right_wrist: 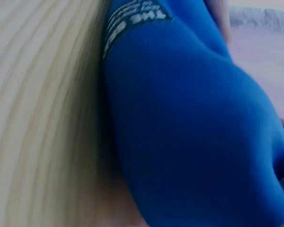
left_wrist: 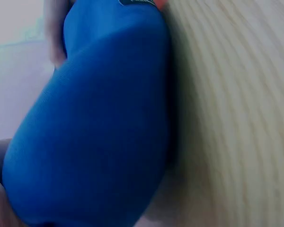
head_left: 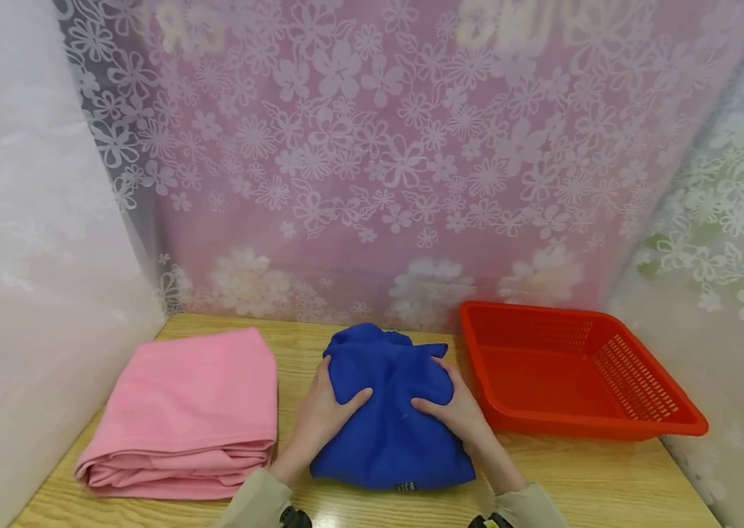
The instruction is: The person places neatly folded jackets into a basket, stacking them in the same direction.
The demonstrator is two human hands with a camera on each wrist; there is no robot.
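Observation:
A blue folded garment [head_left: 388, 440] lies bunched on the wooden table, with a small dark label [head_left: 405, 486] at its near edge. On its left side my left hand [head_left: 328, 411] grips it, thumb pressed on top and fingers along the outer side. My right hand [head_left: 457, 411] holds the opposite side in the same way, its thumb denting the cloth. Both wrist views are filled mostly by the rounded near fold of the blue garment [left_wrist: 99, 123], and the right wrist view shows white lettering on the label [right_wrist: 137, 16]. Fingertips are partly hidden by the cloth.
A pink folded cloth [head_left: 193, 403] lies on the table [head_left: 299, 345] to the left. At the right stands a red plastic basket [head_left: 543, 389] with slotted sides, close beside my right hand. Flower-patterned curtains [head_left: 378, 183] hang at the back and sides.

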